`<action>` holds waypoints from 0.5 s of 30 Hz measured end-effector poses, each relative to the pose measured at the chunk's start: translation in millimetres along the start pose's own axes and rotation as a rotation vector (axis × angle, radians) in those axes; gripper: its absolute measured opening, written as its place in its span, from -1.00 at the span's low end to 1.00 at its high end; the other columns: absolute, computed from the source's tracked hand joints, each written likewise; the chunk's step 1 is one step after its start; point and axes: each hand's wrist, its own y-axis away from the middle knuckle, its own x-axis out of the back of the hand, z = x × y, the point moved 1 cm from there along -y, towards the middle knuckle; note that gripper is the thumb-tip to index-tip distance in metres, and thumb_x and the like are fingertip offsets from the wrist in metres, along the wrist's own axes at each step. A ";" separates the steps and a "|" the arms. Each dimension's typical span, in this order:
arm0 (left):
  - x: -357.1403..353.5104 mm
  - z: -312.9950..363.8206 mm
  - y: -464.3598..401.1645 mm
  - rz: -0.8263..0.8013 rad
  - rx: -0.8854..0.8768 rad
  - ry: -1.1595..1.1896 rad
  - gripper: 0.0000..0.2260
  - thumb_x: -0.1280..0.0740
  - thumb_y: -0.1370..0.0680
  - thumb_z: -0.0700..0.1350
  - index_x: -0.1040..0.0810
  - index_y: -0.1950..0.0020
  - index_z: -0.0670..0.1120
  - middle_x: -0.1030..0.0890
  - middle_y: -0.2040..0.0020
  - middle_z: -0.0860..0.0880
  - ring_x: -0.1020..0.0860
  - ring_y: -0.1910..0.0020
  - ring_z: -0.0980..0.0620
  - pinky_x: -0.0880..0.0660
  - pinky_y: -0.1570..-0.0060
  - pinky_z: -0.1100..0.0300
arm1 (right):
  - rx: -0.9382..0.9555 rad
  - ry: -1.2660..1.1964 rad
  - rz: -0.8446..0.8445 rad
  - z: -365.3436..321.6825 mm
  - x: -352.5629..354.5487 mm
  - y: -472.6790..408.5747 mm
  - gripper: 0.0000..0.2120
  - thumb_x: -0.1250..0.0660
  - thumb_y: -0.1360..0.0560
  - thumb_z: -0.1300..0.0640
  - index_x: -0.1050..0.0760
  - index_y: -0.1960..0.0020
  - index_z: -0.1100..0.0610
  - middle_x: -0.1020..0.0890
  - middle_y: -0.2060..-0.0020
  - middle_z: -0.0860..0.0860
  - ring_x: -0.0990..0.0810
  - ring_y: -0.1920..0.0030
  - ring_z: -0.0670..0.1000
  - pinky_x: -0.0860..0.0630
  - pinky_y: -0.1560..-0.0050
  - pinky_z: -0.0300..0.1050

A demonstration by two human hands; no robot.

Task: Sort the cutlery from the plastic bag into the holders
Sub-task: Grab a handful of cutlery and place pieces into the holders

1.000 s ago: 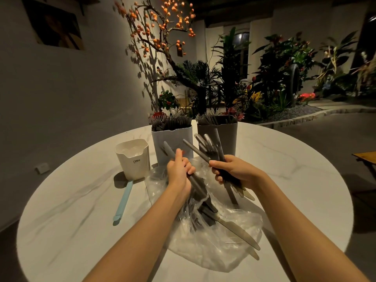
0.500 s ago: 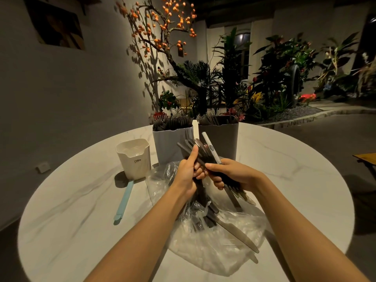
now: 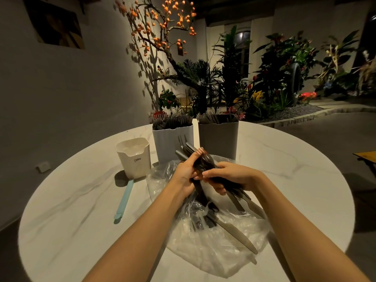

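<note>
A person sat at a round white marble table (image 3: 61, 220) in a dim room, both bare forearms reaching forward. The right hand (image 3: 230, 176) had its grip clamped around a bundle of dark cutlery (image 3: 195, 157), handles and fork tines fanning up and away from the body, knife blades sticking out below the palm. The left hand (image 3: 185, 171) met the same bundle from the other side, fingers curled onto the pieces as if squaring them up or picking one out.

Directly beneath the hands lay a crumpled clear plastic bag (image 3: 223, 247), with more dark pieces inside it and one long knife (image 3: 234, 233) lying across it, pointing toward the person's right. Just beyond the hands stood two tall holders side by side: a pale grey holder (image 3: 173, 143) on the left and a darker grey holder (image 3: 218, 139) on the right, both already packed with dark cutlery. Left of them stood a small cream holder (image 3: 134, 159), which seemed to hold none. A light blue utensil (image 3: 124, 200) lay flat on the table near it.

The risks looked plain. The bundle was mixed and loosely fanned, so a piece could slide out and fall into the bag or onto the table. Knife blades sat close to the right palm, so a tighter squeeze could nick skin. Both tall holders looked crowded, so pushing several pieces in together could jam them or tip a holder. Forks and knives gripped together could also end up in the wrong holder.
</note>
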 end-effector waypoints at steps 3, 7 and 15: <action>-2.4 -1.2 0.1 0.087 -0.065 -0.029 -0.73 -0.41 -0.51 -0.04 -0.54 0.22 -0.25 -0.58 0.43 -0.10 -0.42 0.48 0.06 -0.34 0.43 0.25 | -0.002 0.024 0.072 1.2 0.0 -2.3 -0.77 -0.23 -0.61 0.04 -0.45 0.04 0.22 -0.52 0.36 0.02 -0.46 0.41 -0.05 -0.47 0.36 -0.26; -5.5 1.0 2.7 0.119 -0.139 -0.023 -0.74 -0.34 -0.57 -0.09 -0.49 0.22 -0.23 -0.55 0.51 -0.04 -0.45 0.60 0.14 -0.39 0.54 0.34 | 0.031 0.022 0.109 0.8 0.1 -3.9 -0.80 -0.25 -0.60 0.04 -0.47 -0.03 0.19 -0.55 0.30 0.04 -0.47 0.40 -0.07 -0.46 0.36 -0.27; -3.0 4.4 4.2 0.227 -0.196 -0.015 -0.75 -0.30 -0.60 -0.06 -0.49 0.20 -0.19 -0.57 0.35 -0.07 -0.47 0.46 0.08 -0.37 0.52 0.34 | 0.222 0.092 0.223 -0.5 -3.2 -9.1 -0.62 -0.29 -0.57 0.15 -0.33 -0.36 0.02 -0.60 0.07 0.06 -0.55 0.34 -0.14 -0.54 0.28 -0.24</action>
